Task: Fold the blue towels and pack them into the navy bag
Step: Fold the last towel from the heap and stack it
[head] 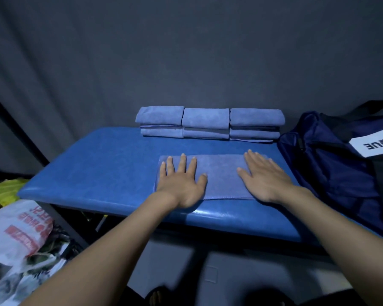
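A blue towel [221,173], folded into a long flat strip, lies on the blue padded bench [102,164]. My left hand [181,182] presses flat on the towel's left part with fingers spread. My right hand [263,177] lies flat on its right part, fingers straight. At the bench's far edge, folded blue towels [208,122] sit in three side-by-side stacks. The navy bag [332,164] stands at the bench's right end, with a white label on it.
A dark curtain hangs behind the bench. On the floor at the left are a white plastic bag with red print [20,228] and something yellow-green [5,191]. The bench's left half is bare padding.
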